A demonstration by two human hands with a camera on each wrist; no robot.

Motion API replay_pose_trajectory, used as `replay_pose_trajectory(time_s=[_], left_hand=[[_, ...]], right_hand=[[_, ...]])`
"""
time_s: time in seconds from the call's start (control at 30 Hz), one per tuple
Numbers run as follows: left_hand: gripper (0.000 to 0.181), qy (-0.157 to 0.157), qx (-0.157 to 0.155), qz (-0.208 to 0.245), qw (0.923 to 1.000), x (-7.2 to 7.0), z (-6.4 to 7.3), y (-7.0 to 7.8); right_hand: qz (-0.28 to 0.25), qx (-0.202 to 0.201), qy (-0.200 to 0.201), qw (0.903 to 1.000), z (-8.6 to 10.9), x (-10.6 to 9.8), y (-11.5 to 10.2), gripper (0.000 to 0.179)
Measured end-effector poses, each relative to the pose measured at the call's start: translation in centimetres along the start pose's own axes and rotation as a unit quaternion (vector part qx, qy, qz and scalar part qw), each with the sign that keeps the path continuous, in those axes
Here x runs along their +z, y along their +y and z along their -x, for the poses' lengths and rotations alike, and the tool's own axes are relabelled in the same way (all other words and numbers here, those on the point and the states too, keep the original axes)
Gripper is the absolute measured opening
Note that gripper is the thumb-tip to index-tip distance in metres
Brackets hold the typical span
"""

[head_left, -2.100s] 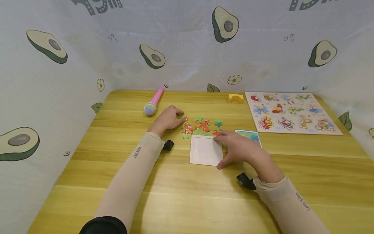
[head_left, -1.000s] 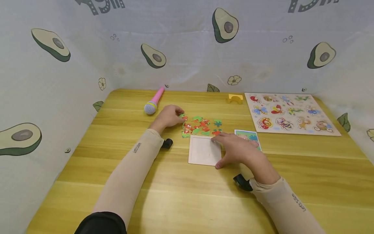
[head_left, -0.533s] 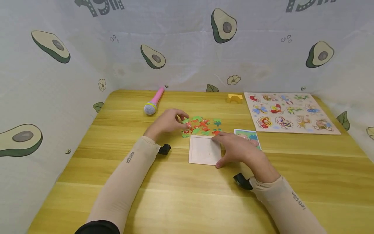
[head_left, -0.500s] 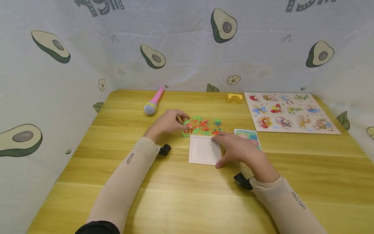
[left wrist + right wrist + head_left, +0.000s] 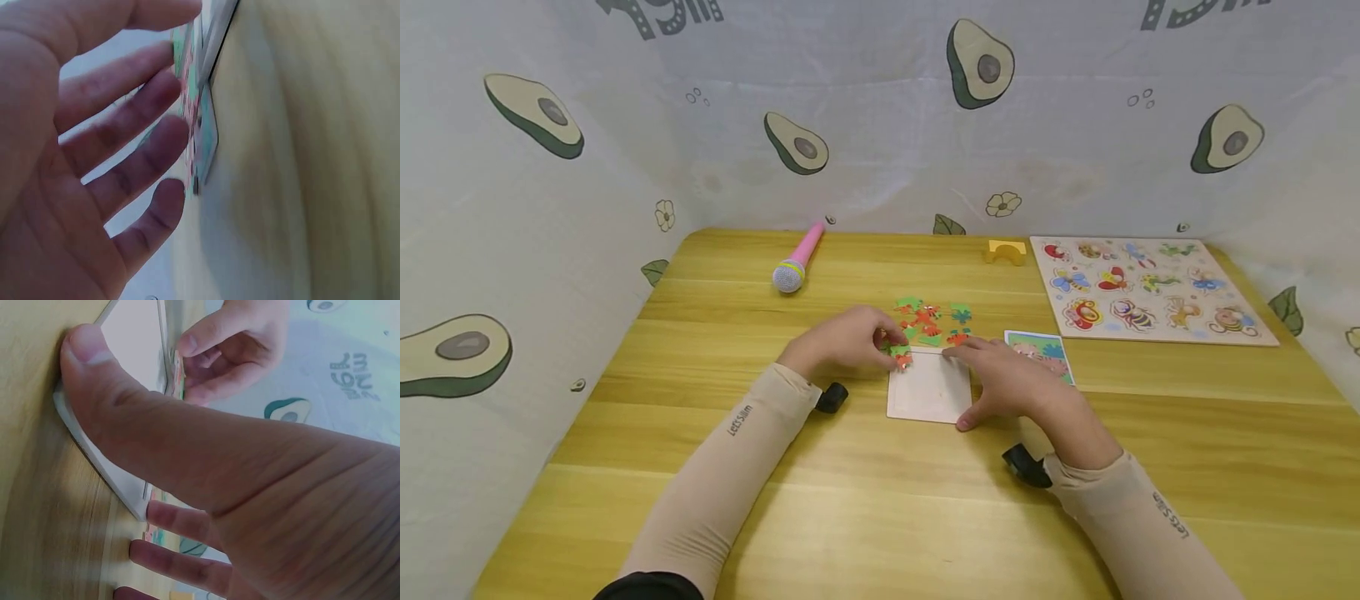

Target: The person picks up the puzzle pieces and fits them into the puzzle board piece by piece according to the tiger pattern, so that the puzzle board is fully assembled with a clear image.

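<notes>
Both hands low at centre, arms reaching fwd in beige sleeves.
L hand (image 5: 842,342): fingers curled, thumb + forefinger pinched together at the tips, palm down. R hand (image 5: 1011,383): fingers fairly straight, spread, thumb (image 5: 94,369) pressed flat; wrist bent inward, forearm angled in from the right.

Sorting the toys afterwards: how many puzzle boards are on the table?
2: a white puzzle tray under the right hand, and an animal peg board at the far right. None seems hidden.
</notes>
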State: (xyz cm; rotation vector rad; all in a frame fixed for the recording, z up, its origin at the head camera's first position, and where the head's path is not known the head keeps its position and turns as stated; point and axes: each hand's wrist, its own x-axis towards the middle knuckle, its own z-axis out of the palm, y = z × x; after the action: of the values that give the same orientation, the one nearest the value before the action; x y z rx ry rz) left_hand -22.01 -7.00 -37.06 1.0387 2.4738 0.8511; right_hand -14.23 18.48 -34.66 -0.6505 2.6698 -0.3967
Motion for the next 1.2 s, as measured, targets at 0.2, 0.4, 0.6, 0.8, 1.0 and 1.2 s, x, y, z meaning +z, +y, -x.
replay_pose_trajectory(time_s=[0.2, 0.4, 0.6, 0.8, 1.0, 1.2], left_hand=[[0.028, -0.006, 0.009, -0.020, 0.9997, 0.5, -0.2, 1.0], [0.026, -0.011, 0.021, -0.031, 0.9992, 0.9, -0.5, 1.2], [0.025, -0.016, 0.033, -0.055, 0.9978, 1.1, -0.6, 1.4], [0.025, -0.020, 0.023, -0.064, 0.9975, 0.9, -0.3, 1.6], [0.027, -0.031, 0.027, -0.077, 0.9962, 0.9, -0.2, 1.8], [0.027, -0.037, 0.040, -0.072, 0.9959, 1.2, -0.2, 2.0]], right_hand=[[0.004, 0.001, -0.005, 1.0000, 0.0, -0.1, 0.1, 0.097], [0.008, 0.006, -0.010, 0.9999, -0.2, -0.3, 0.2, 0.101], [0.006, 0.009, -0.020, 0.9997, -0.1, -0.4, 0.2, 0.101], [-0.003, 0.016, -0.023, 0.9996, 0.0, -0.4, 0.1, 0.100], [-0.012, 0.025, -0.029, 0.9992, 0.1, -0.3, 0.0, 0.101], [-0.007, 0.016, -0.024, 0.9996, 0.1, 0.0, 0.1, 0.100]])
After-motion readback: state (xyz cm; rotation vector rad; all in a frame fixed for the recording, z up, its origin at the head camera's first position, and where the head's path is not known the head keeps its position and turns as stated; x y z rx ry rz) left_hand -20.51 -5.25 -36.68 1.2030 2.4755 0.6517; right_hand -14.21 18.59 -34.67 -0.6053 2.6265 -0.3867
